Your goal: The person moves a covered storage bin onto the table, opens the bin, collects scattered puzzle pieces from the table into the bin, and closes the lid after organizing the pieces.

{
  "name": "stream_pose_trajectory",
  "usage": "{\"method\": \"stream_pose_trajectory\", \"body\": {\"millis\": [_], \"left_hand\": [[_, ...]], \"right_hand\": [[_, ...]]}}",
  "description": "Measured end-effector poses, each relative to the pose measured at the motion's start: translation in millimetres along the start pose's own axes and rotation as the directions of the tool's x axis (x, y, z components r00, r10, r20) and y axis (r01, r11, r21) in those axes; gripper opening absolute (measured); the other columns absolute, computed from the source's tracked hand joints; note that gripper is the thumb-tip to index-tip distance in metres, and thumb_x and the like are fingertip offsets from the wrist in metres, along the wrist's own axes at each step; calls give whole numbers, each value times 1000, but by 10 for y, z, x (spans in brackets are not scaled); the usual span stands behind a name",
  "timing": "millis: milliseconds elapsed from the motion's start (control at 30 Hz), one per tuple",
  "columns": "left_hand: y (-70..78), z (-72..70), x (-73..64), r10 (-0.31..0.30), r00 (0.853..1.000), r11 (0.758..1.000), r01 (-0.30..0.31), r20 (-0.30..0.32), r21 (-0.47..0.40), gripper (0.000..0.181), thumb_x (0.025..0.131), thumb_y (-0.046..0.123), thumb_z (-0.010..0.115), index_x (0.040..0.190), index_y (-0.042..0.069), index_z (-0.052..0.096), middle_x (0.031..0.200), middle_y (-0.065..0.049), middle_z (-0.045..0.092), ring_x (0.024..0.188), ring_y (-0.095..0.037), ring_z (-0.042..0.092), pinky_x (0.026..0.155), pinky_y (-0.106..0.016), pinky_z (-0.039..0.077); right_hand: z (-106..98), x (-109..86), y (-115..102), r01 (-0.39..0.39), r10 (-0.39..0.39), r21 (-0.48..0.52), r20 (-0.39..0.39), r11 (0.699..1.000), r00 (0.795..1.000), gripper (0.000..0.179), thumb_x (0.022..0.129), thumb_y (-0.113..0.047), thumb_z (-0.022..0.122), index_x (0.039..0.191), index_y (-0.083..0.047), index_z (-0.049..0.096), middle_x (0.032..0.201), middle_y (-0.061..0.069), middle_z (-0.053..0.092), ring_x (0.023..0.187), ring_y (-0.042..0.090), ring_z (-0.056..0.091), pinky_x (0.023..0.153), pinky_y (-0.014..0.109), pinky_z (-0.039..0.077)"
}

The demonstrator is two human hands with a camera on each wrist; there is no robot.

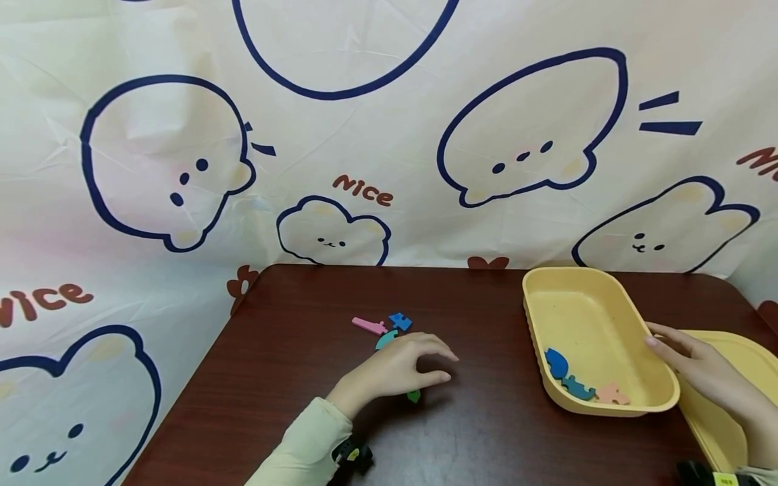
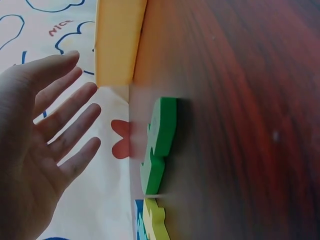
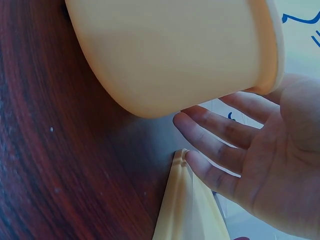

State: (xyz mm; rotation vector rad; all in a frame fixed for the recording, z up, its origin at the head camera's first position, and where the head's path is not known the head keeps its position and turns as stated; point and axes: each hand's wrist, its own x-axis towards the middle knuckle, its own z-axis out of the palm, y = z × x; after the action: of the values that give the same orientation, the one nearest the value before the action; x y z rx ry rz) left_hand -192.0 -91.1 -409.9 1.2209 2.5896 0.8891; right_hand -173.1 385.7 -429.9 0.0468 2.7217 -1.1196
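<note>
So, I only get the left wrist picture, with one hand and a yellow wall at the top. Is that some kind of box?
Observer: It's the side of a yellow tray; the head view shows a blue puzzle piece, a teal puzzle piece and a salmon-pink puzzle piece inside.
Operator: Neat! I see a green puzzle piece and a yellow puzzle piece on the table. Any pink out there?
Observer: Yes, the head view shows a long pink puzzle piece on the table.
Operator: And the person's other hand?
Observer: The right hand is at the tray's right side, its thumb at the rim.
</note>
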Motion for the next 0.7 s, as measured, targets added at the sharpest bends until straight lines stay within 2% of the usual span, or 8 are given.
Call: {"method": "stream_pose_trajectory", "body": {"millis": [167,500,700], "left_hand": [[-44,-20,-27,-16,1000,1000,16,7,25,32,95,34,69,123,20,70,121,13,63,118,-6,54,98,-29,46],[-132,-59,-80,-36,999,995,34,16,89,35,92,36,72,124,21,70,122,13,63,119,-8,55,100,-33,46],[-167,-66,-141,-78,996,990,74,32,116,39,90,39,74,125,23,69,125,12,62,122,-12,53,102,-38,43]], "right_hand": [[1,-10,-28,7,-8,-17,-8,1000,1000,79,105,-50,36,151,13,20,143,46,26,125,59,36,87,62,45],[-13,-33,-79,-5,5,-16,-8,1000,1000,78,106,-49,35,150,14,19,143,47,25,124,59,36,89,66,42],[-14,-49,-74,5,-6,-16,-8,1000,1000,77,106,-48,36,150,13,19,143,47,24,125,61,33,89,68,39]]}}
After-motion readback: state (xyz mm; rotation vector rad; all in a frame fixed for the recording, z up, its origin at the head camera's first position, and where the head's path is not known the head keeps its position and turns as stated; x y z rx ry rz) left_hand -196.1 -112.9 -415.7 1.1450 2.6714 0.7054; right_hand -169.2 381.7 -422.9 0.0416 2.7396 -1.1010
